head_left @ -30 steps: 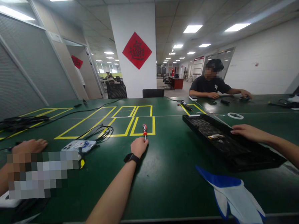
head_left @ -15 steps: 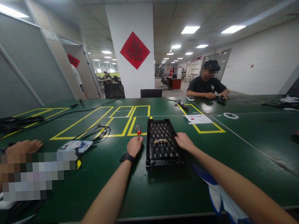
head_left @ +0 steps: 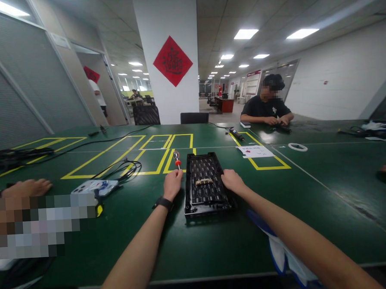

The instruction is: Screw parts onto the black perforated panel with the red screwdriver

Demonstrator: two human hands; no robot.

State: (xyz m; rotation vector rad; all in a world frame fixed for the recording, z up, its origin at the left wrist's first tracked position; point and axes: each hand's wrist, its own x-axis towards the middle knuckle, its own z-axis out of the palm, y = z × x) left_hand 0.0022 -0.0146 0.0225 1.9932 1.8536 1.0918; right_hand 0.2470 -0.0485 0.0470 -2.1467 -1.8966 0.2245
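My left hand (head_left: pixel 173 184), with a dark band at its wrist, is closed with the fingertips pinched on the thin shaft of a screwdriver (head_left: pixel 177 159). The screwdriver's red and clear handle points away from me. Just right of that hand, a black rectangular plastic casing (head_left: pixel 191 196) with rows of rounded recesses rests on the green table. Across its middle lies a small beige strip-shaped part (head_left: pixel 204 181). My right hand (head_left: pixel 233 181) is closed on the casing's right side edge; its fingertips are partly hidden there.
Blue-and-white gloves (head_left: pixel 279 248) lie under my right forearm. To the left are a phone (head_left: pixel 93 187), cables (head_left: pixel 129 167) and another person's hand (head_left: pixel 30 187). Beyond are a paper sheet (head_left: pixel 256 151), a dark tool (head_left: pixel 237 135), a white ring (head_left: pixel 297 147) and a seated person (head_left: pixel 267 104).
The casing has shifted slightly left together with my right hand. My left hand and the screwdriver have moved a little away from me. The view has moved slightly.
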